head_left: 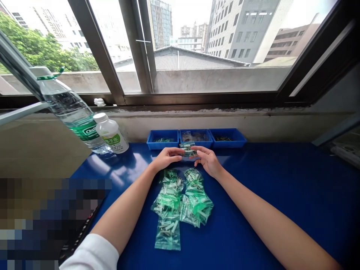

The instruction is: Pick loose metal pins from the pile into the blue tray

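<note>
My left hand (168,157) and my right hand (208,160) pinch a small clear plastic bag (188,149) between them, one at each side. Small metallic-looking pieces show through its film; their exact kind is too small to tell. The bag is held just in front of the middle blue bin (201,144). Below my hands, several similar green-tinted bags lie overlapping in a left row (168,202) and a right row (194,198), with pale and metallic pieces inside. At the near end of the left row, one bag (168,234) lies flat.
Beside the middle bin stand a left blue bin (150,142) with greenish pieces and a right blue bin (240,141) with dark, thin pieces. A large water bottle (70,108) and a smaller white bottle (112,135) stand at the blue table's (253,232) back left, below the window.
</note>
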`<state>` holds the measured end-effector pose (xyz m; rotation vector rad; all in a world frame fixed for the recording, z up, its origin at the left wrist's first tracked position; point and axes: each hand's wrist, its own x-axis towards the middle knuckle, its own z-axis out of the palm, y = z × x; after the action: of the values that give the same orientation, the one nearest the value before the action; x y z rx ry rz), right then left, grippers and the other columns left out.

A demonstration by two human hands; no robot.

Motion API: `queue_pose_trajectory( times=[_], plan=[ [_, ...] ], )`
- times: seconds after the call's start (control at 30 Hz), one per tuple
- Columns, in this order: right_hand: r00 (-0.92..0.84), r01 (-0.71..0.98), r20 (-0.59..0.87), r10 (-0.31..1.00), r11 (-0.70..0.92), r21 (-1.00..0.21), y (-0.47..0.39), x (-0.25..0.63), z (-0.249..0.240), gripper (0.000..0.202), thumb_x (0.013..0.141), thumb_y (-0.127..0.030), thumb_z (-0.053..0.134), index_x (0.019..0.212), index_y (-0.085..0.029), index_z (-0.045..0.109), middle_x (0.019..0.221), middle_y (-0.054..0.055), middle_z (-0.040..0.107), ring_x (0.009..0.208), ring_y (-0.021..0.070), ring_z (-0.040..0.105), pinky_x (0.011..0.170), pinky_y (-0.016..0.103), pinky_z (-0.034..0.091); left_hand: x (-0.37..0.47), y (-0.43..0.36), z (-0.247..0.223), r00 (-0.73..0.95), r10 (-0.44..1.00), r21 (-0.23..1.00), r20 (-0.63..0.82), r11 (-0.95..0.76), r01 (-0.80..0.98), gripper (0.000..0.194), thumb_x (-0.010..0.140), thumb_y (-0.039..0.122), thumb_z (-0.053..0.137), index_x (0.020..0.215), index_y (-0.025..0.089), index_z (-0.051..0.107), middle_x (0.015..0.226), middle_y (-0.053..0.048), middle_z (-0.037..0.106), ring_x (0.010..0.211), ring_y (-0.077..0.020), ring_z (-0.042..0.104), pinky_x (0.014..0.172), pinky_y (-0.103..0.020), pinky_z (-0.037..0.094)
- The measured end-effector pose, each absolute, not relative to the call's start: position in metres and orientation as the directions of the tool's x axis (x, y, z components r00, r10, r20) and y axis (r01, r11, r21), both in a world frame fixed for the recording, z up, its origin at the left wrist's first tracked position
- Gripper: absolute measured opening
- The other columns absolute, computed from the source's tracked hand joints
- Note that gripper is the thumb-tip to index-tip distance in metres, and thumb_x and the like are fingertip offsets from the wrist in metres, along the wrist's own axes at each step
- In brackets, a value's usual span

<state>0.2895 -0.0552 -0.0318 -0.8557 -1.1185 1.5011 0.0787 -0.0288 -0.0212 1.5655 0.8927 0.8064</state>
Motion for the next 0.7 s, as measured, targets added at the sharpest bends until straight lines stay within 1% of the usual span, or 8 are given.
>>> queue_pose_trajectory(
  times=[0.1,0.17,0.33,0.57,0.7],
  plan=[
    [-0.249,-0.299,0.047,0.967,-0.031,-0.954,-0.0566,0.2901,-0.0311,0.037,0.072,-0.040,0.070,0.103,-0.020,0.068,0.100,0.008,0.066,0.083,0.0230,0.068,0.049,0.025,0.048,0.0785,-0.0278,-0.0234,0.468,0.882,0.990,0.049,-0.105,0.094,0.041,0.069,0.035,0.075,0.104,0.015,0.069,0.109,-0.010,0.070,0.092,-0.0209,0.066,0.082,-0.032,0.052],
    [-0.260,-0.285,0.047,0.964,-0.031,-0.958,-0.0575,0.2901,-0.0302,0.037,0.072,-0.040,0.069,0.104,-0.020,0.068,0.101,0.008,0.067,0.084,0.0233,0.068,0.050,0.025,0.048,0.0781,-0.0267,-0.0255,0.450,0.891,0.991,0.064,-0.112,0.080,0.040,0.069,0.033,0.075,0.104,0.015,0.069,0.107,-0.009,0.070,0.088,-0.0186,0.066,0.079,-0.029,0.052],
    [-0.302,-0.232,0.048,0.952,-0.024,-0.973,-0.0576,0.2905,-0.0310,0.037,0.074,-0.040,0.068,0.104,-0.018,0.068,0.092,0.007,0.068,0.081,0.0228,0.068,0.052,0.025,0.047,0.0766,-0.0240,-0.0303,0.461,0.885,0.992,0.069,-0.111,0.064,0.038,0.071,0.033,0.073,0.104,0.014,0.068,0.084,-0.005,0.070,0.073,-0.0144,0.063,0.066,-0.024,0.049],
    [-0.299,-0.213,0.043,0.953,-0.023,-0.977,-0.0550,0.2890,-0.0348,0.039,0.074,-0.041,0.069,0.105,-0.018,0.066,0.094,0.007,0.066,0.077,0.0211,0.067,0.049,0.024,0.045,0.0772,-0.0232,-0.0299,0.429,0.903,0.999,0.024,-0.032,0.013,0.038,0.066,0.031,0.076,0.099,0.014,0.070,0.084,-0.004,0.072,0.074,-0.0146,0.064,0.071,-0.025,0.048],
    [-0.271,-0.172,0.048,0.962,0.000,-0.985,-0.0548,0.2855,-0.0347,0.038,0.073,-0.043,0.069,0.101,-0.017,0.066,0.086,0.006,0.064,0.071,0.0187,0.065,0.047,0.023,0.043,0.0776,-0.0242,-0.0282,0.417,0.908,0.999,0.032,-0.031,-0.009,0.036,0.064,0.029,0.077,0.096,0.013,0.071,0.082,-0.003,0.071,0.072,-0.0134,0.062,0.070,-0.024,0.047]
  ],
)
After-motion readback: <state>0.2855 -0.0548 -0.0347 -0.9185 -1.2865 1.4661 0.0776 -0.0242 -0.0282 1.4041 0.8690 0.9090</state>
